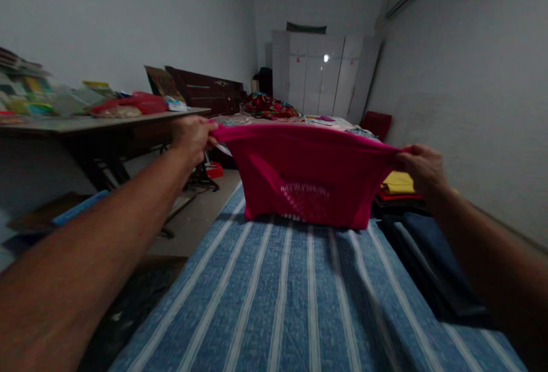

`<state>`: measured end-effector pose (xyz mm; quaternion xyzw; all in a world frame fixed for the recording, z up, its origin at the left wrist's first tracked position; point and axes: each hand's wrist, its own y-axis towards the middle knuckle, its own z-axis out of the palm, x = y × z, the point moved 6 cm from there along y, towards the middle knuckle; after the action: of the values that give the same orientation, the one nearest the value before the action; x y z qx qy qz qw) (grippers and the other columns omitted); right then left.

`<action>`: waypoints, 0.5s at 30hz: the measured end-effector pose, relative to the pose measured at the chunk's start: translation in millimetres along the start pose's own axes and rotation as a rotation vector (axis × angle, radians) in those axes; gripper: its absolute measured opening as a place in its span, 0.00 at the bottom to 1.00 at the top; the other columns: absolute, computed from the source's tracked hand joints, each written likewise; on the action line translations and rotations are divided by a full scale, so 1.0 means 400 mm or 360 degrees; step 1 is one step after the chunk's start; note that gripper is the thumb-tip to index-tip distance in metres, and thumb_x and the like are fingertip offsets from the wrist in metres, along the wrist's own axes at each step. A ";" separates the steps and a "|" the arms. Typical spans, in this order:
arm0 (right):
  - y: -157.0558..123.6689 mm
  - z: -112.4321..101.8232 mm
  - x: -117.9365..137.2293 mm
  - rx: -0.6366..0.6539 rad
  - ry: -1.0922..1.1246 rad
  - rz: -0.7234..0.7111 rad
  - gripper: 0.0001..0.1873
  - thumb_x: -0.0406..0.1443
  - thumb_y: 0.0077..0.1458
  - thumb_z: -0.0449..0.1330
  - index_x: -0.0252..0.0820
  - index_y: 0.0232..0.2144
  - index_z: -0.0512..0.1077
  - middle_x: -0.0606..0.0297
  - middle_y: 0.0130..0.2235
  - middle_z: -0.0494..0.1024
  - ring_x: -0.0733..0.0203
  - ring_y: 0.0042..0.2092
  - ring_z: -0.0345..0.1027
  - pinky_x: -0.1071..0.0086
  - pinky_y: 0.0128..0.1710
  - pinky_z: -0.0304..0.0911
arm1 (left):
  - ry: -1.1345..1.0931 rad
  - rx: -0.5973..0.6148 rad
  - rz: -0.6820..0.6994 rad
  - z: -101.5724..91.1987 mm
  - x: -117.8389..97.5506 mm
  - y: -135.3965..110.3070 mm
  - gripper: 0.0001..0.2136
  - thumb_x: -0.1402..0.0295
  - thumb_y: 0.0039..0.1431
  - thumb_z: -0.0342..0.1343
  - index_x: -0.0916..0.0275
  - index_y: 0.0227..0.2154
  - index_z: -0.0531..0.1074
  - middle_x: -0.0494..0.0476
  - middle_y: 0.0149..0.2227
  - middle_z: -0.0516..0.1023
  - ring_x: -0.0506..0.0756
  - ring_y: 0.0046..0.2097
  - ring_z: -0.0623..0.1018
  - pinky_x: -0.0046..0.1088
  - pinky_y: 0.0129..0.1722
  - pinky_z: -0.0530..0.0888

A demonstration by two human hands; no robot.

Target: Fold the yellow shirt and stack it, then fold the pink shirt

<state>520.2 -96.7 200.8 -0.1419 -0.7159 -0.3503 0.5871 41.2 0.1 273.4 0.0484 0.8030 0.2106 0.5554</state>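
A magenta T-shirt (308, 175) with pale lettering hangs stretched between my two hands above a bed covered in a blue-and-white striped sheet (299, 292). My left hand (192, 137) is closed on the shirt's upper left corner. My right hand (422, 168) is closed on its upper right corner. The shirt's lower edge touches the sheet.
Folded clothes in yellow, red and dark blue (400, 186) lie stacked by the right wall. A cluttered table (94, 124) stands at the left, with floor between it and the bed. A white wardrobe (323, 75) and a heap of patterned cloth (269, 105) are at the far end.
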 end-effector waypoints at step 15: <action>-0.268 -0.144 -0.062 0.0565 -0.0463 -0.0324 0.11 0.43 0.42 0.63 0.42 0.27 0.74 0.66 0.28 0.76 0.60 0.32 0.69 0.69 0.33 0.65 | 0.0091 -0.0052 -0.0252 -0.164 0.160 -0.230 0.14 0.66 0.49 0.58 0.73 0.35 0.71 0.43 0.16 0.62 0.40 0.17 0.58 0.16 0.21 0.50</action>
<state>503.9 -206.7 145.4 -0.0126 -0.8538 -0.2523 0.4551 -28.4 -82.2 200.8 -0.0304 0.8163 0.1806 0.5478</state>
